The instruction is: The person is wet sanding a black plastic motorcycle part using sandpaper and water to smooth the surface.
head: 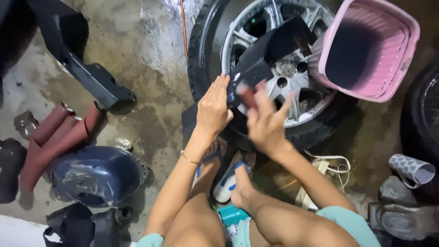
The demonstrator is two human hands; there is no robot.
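Observation:
A dark blue-black plastic body panel lies across a car wheel with a silver alloy rim lying flat on the wet concrete. My left hand grips the panel's near end. My right hand presses a small reddish-brown piece of sandpaper against that end; the hand is blurred by motion. My bare knees and blue-and-white sandals are below the hands.
A pink plastic basket rests tilted on the wheel at the right. At left lie rolled reddish sandpaper sheets, a dark blue rounded cover and a black panel. A grey patterned cup and another tyre are at right.

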